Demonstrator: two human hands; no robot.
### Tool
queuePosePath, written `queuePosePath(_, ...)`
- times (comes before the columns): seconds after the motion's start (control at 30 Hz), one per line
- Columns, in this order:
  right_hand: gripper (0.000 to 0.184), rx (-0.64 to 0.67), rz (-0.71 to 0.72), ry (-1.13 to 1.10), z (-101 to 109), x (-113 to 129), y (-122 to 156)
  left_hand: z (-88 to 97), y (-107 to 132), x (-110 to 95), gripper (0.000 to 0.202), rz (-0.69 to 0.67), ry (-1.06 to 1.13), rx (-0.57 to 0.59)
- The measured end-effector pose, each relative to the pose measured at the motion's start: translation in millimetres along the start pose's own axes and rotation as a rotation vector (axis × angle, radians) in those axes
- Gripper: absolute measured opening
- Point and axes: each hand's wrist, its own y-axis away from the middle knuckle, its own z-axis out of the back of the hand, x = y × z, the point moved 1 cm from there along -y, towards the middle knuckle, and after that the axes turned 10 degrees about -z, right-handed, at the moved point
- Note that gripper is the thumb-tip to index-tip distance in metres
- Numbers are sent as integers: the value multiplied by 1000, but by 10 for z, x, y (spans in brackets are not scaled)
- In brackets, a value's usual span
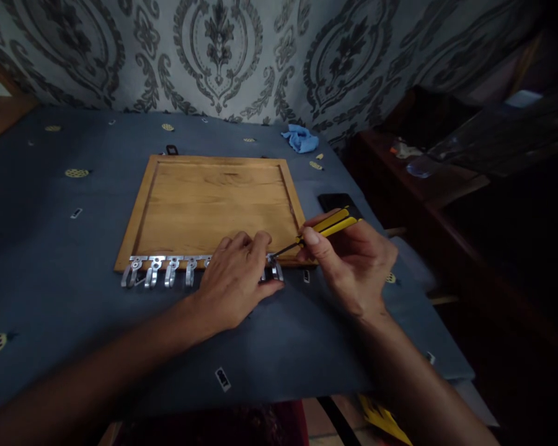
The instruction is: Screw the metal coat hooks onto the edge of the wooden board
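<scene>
Counting near to far: two bare hands, one screwdriver with a yellow and black handle, one silver metal strip, one wooden board. On the strip, four hooks plain to see left of the left hand, part of a fifth beside it, at least one more past its other side. Cannot count any under the hand.

Holding the screwdriver between thumb and fingers of the right hand, tip down at the strip's right end. Bending the left hand over the strip, fingers close together on the board, thumb by the end hook; cannot tell if gripping anything underneath. Seeing the strip along the board's near edge, under the left hand and left of the right.

Below, one dark blue tablecloth with yellow shapes. Past the right hand, one flat black phone. Farther, one crumpled blue rag. Behind, a gray patterned backdrop.
</scene>
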Motion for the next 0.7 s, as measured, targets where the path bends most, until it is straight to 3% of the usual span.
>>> queuePosePath(0.7, 11, 3, 39, 7, 9, -61, -2, -12, 12, 15, 45, -22, -13, -30)
